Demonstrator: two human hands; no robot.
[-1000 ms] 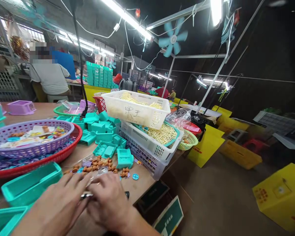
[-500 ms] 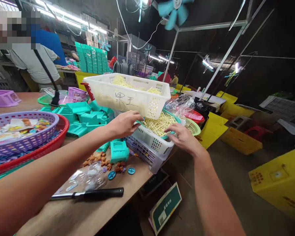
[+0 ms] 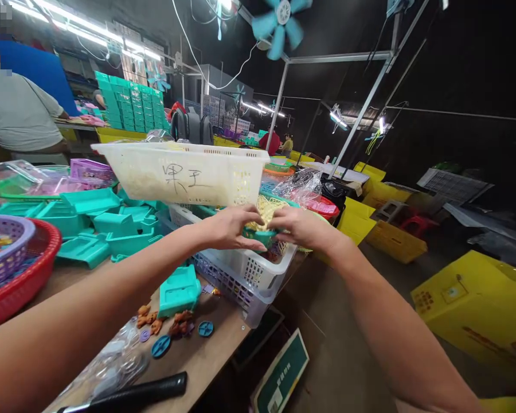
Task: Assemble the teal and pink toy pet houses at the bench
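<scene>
A teal-green basket (image 3: 262,236) with pale yellow plastic sticks (image 3: 270,207) sits in a white basket (image 3: 258,266). My left hand (image 3: 230,226) grips its near rim, fingers over the edge and thumb below. Close beside it, my right hand (image 3: 303,227) has its fingers curled onto the same rim, at the right. Under the lifted near edge, the white basket shows small brownish pieces. A larger white basket (image 3: 189,172) with handwritten characters rests above and behind my left hand. Below everything is a pale lilac crate (image 3: 230,287).
Teal plastic parts (image 3: 124,232) lie heaped at the left beside a red basket (image 3: 47,269). Brown figures (image 3: 180,324), blue discs (image 3: 160,346) and a black-handled tool (image 3: 155,390) lie nearer me. Yellow boxes (image 3: 477,310) stand on the floor. A person (image 3: 21,109) works far left.
My hands have come together on the green basket's near rim, and that edge is raised. The upper white basket appears shifted left and back. The view has turned right.
</scene>
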